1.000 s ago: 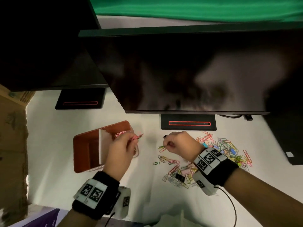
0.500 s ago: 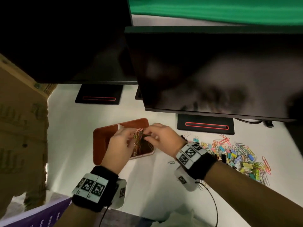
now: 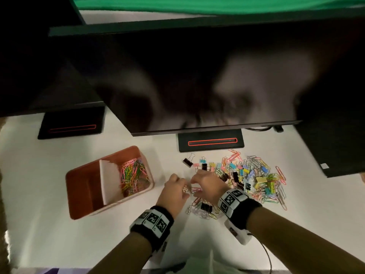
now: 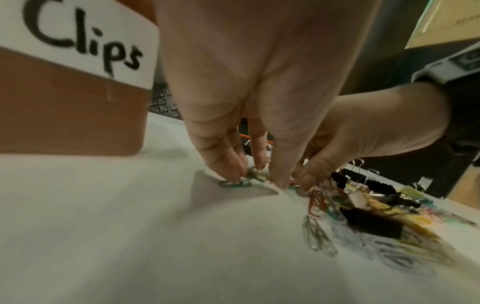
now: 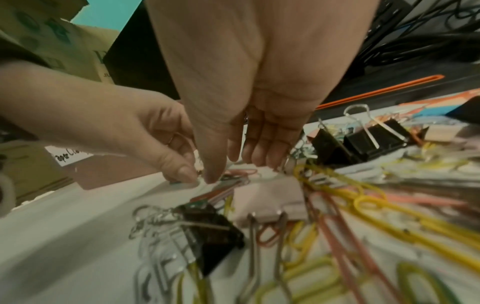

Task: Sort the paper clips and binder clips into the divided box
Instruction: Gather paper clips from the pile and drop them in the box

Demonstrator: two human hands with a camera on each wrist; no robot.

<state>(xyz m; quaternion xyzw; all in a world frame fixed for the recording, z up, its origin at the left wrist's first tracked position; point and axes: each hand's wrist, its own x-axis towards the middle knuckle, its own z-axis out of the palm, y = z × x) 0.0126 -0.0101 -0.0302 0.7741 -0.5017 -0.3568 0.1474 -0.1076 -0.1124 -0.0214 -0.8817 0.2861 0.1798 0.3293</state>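
Observation:
The brown divided box [image 3: 110,206] stands left of my hands, labelled "Clips" on its side [image 4: 72,115]. A white divider splits it, and coloured paper clips [image 3: 132,177] fill the right compartment. The left compartment looks bare. A mixed pile of paper clips and binder clips [image 3: 252,180] lies to the right. Both hands meet at the pile's left edge. My left hand [image 4: 254,179] has its fingertips down on a green paper clip [image 4: 235,183] and pinches it. My right hand [image 5: 233,168] pinches at pink paper clips [image 5: 241,174] on the table. A black binder clip [image 3: 206,207] lies under my right wrist.
Two dark monitors overhang the white table, their stands [image 3: 211,142] [image 3: 72,127] behind the box and pile. A cardboard box [image 3: 2,175] borders the left edge. A keyboard [image 4: 163,102] shows beyond the box. A cable [image 3: 266,256] trails from my right wrist.
Both hands were over the box's right compartment half a second ago. They have since come back right and down to the pile's left edge, and the view has swung right.

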